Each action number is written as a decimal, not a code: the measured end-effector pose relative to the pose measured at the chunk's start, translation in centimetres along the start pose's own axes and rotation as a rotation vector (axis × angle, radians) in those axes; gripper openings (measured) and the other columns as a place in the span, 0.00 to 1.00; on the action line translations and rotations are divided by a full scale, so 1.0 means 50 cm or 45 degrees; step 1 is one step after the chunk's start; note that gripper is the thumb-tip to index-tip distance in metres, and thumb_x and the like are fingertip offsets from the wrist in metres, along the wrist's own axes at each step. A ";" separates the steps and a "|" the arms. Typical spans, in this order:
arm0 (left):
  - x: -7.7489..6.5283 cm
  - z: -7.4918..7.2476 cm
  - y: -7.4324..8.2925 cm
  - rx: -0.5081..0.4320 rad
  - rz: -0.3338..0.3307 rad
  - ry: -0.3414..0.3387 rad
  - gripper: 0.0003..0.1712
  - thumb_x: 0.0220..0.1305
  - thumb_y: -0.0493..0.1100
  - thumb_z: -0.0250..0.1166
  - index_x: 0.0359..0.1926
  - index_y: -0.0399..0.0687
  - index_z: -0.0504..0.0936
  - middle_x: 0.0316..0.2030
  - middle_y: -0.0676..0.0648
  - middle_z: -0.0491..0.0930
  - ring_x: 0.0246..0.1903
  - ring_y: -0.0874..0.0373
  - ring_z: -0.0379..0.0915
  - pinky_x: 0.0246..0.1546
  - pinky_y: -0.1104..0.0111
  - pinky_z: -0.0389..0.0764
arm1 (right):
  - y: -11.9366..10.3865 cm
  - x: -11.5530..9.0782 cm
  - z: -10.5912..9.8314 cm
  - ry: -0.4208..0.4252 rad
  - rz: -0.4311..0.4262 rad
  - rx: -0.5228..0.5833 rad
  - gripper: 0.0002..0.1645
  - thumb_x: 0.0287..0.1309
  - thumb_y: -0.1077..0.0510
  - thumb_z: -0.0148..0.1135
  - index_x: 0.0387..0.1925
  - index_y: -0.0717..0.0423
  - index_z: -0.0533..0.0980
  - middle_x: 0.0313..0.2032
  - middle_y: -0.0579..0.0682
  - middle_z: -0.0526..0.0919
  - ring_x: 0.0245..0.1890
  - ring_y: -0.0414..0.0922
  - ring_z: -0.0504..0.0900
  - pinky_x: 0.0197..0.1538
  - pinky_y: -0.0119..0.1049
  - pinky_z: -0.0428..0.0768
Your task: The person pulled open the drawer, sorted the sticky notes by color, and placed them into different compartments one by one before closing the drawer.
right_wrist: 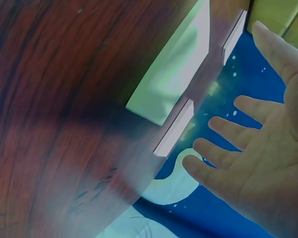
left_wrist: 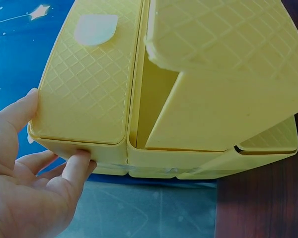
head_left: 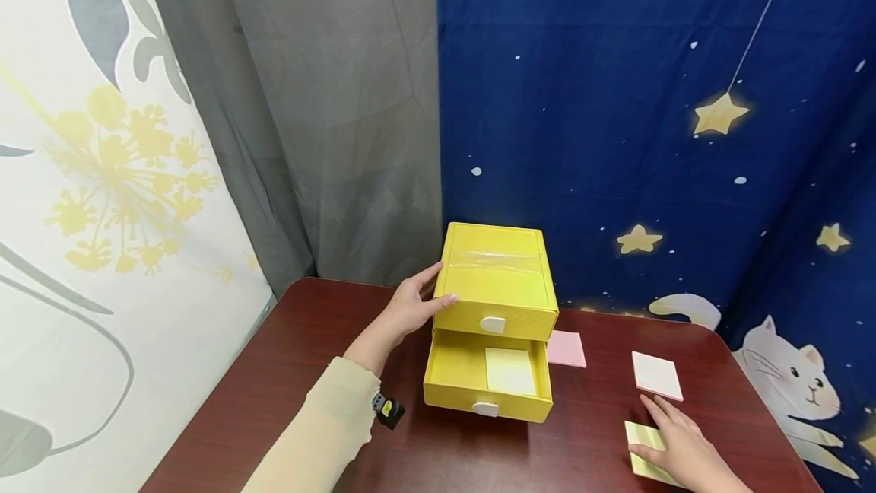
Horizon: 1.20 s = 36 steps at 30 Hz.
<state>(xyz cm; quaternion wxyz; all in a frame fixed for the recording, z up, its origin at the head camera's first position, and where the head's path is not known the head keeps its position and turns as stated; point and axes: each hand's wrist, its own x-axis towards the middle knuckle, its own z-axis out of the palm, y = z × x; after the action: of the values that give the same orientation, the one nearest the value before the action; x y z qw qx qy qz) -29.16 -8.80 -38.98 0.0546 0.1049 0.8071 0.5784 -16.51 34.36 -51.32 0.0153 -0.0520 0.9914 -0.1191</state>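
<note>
A yellow drawer cabinet (head_left: pixel 493 261) stands at the back of the table, its middle drawer (head_left: pixel 445 394) pulled out. In that drawer lies a pale yellow sticky-note pad (head_left: pixel 509 371). My left hand (head_left: pixel 407 306) rests on the cabinet's upper left corner, thumb on the top front edge and fingers against the side, as the left wrist view also shows. At the right, my right hand (head_left: pixel 684 447) hovers over a yellow-green sticky-note pad (head_left: pixel 643 438), partly covering it. In the right wrist view its fingers (right_wrist: pixel 226 129) are spread and hold nothing.
A whitish pink pad (head_left: pixel 657 375) lies just beyond my right hand. A pink pad (head_left: pixel 566 348) sits at the cabinet's right side, partly hidden by it. The dark red table (head_left: pixel 274 402) backs onto a blue star curtain (head_left: pixel 582 135) and a grey curtain (head_left: pixel 356 97).
</note>
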 end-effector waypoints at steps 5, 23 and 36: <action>-0.001 0.001 0.002 0.003 0.009 0.002 0.45 0.59 0.52 0.67 0.73 0.57 0.55 0.71 0.48 0.56 0.70 0.51 0.54 0.63 0.56 0.67 | 0.019 0.000 0.001 -0.058 0.032 -0.016 0.57 0.39 0.34 0.70 0.60 0.71 0.66 0.57 0.77 0.66 0.54 0.74 0.67 0.48 0.68 0.70; -0.003 0.001 0.000 0.013 -0.010 -0.001 0.45 0.58 0.53 0.67 0.73 0.57 0.55 0.71 0.49 0.56 0.70 0.52 0.54 0.63 0.56 0.67 | 0.052 0.003 0.005 -0.360 0.289 0.084 0.67 0.29 0.26 0.70 0.58 0.75 0.64 0.52 0.80 0.64 0.49 0.73 0.68 0.46 0.70 0.71; -0.002 -0.001 0.001 0.016 0.000 0.005 0.46 0.58 0.53 0.67 0.73 0.57 0.55 0.71 0.48 0.56 0.70 0.52 0.54 0.63 0.56 0.67 | 0.047 0.002 0.008 -0.357 0.274 0.079 0.63 0.31 0.29 0.72 0.56 0.74 0.67 0.47 0.73 0.71 0.42 0.63 0.74 0.42 0.65 0.75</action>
<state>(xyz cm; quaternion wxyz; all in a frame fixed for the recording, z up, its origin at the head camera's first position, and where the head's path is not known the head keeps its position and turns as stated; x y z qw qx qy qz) -29.05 -8.85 -38.90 0.0526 0.1041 0.8109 0.5734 -16.82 36.51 -52.25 0.1676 0.0390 0.9753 -0.1387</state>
